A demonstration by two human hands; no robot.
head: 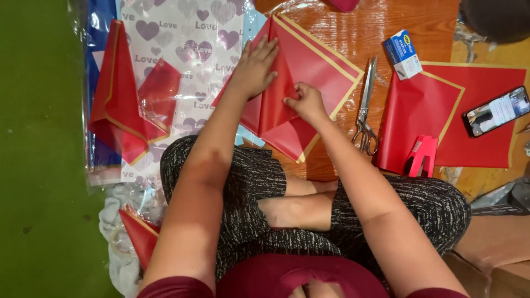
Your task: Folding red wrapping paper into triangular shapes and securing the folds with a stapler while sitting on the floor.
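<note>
A glossy wooden floor (386,33) serves as the work surface. A red sheet with a gold border (301,66) is laid flat on it, just left of the scissors (365,110); its folded point is directed toward the knees, its long axis diagonal. The left hand (255,66) is spread flat on it, apparently to prevent shifting. A fold is pinched by the right hand (305,101). Right of the scissors, a pink stapler (422,154) and a staple box (403,54) rest by further red sheets (475,116).
</note>
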